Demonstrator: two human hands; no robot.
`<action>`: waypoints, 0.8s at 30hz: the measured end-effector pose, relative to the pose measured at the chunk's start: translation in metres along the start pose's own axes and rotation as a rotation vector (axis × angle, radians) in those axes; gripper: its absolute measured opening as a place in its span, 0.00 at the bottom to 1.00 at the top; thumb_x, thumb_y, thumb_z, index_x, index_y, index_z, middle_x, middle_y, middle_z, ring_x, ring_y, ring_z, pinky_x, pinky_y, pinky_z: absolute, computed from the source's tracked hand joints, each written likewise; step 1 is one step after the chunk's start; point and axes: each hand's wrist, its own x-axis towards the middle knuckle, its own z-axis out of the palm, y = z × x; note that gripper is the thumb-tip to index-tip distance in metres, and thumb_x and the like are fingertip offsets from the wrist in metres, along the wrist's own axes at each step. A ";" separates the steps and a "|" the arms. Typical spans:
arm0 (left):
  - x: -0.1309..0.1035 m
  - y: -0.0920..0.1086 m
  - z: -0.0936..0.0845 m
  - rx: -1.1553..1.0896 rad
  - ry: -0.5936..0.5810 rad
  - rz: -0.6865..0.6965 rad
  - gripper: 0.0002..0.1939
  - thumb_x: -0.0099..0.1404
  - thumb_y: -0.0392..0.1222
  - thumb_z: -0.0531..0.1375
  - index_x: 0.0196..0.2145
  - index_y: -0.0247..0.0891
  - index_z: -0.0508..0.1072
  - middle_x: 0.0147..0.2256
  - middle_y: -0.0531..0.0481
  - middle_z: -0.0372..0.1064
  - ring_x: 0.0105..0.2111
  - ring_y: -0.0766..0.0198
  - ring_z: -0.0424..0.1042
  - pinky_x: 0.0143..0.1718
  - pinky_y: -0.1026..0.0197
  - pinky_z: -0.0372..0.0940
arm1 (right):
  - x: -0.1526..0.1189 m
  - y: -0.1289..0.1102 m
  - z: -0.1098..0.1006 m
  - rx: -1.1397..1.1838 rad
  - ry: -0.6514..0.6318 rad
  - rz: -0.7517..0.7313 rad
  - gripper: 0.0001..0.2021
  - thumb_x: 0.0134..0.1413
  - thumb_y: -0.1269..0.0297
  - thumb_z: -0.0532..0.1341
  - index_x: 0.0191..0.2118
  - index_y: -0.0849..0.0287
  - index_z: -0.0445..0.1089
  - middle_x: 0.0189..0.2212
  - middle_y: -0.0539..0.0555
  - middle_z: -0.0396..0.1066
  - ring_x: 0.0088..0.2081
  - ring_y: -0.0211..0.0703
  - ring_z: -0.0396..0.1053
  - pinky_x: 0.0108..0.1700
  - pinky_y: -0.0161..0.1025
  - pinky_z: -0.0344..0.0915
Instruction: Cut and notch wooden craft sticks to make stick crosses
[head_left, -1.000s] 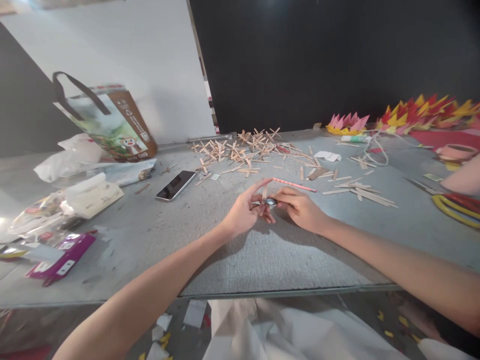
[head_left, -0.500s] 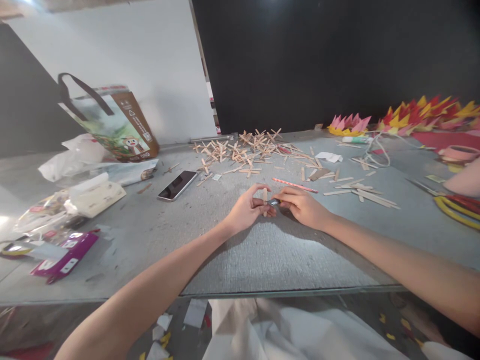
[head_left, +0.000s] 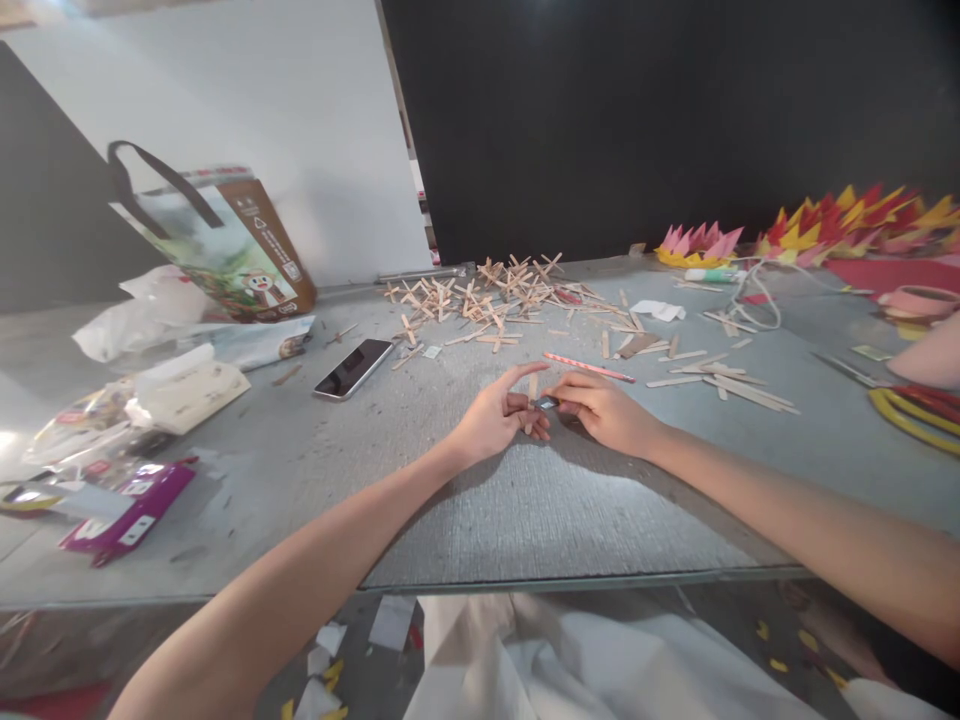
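Note:
My left hand [head_left: 487, 415] is closed around a wooden craft stick [head_left: 533, 386], which stands nearly upright between the fingers. Its forefinger is stretched out above the grip. From the right, my right hand [head_left: 609, 412] pinches a small dark flat piece [head_left: 547, 403] with a pale patch, held against or very close to the stick; its exact kind is too small to make out. Just beyond my hands lies a pink patterned pencil-like rod [head_left: 589, 367]. A large heap of craft sticks [head_left: 480, 305] is spread farther back, many joined in crosses.
A phone [head_left: 353, 369] lies to the left, near a carrier bag [head_left: 225, 245] and a purple packet [head_left: 131, 515]. Loose sticks [head_left: 739, 385], yellow-handled scissors [head_left: 907, 415] and a tape roll [head_left: 919, 302] lie right. Part of another person's arm [head_left: 934, 358] shows at the right edge.
My left forefinger and thumb have spread farther apart, and the stick has shifted slightly within the fingers. My right hand keeps its pinch at almost the same place.

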 end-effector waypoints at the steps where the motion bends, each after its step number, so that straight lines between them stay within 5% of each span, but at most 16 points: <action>1: 0.000 0.000 0.000 -0.001 -0.003 0.004 0.37 0.68 0.36 0.63 0.71 0.41 0.56 0.31 0.51 0.78 0.31 0.60 0.82 0.38 0.57 0.74 | 0.000 0.000 0.000 0.004 0.000 -0.003 0.18 0.71 0.69 0.55 0.56 0.53 0.78 0.42 0.59 0.76 0.46 0.53 0.74 0.50 0.52 0.71; 14: 0.002 -0.002 -0.002 -0.026 0.010 -0.011 0.29 0.68 0.43 0.67 0.61 0.37 0.59 0.30 0.50 0.79 0.28 0.62 0.79 0.34 0.58 0.71 | 0.001 -0.001 -0.001 0.002 0.038 -0.034 0.18 0.72 0.72 0.55 0.57 0.53 0.77 0.40 0.57 0.75 0.43 0.51 0.74 0.47 0.49 0.71; 24: 0.004 -0.004 -0.005 -0.134 0.074 -0.096 0.26 0.55 0.55 0.76 0.37 0.34 0.71 0.33 0.43 0.82 0.33 0.59 0.82 0.41 0.56 0.73 | 0.002 -0.004 -0.003 0.053 0.054 -0.030 0.18 0.72 0.72 0.55 0.57 0.54 0.78 0.41 0.58 0.75 0.43 0.49 0.74 0.47 0.48 0.72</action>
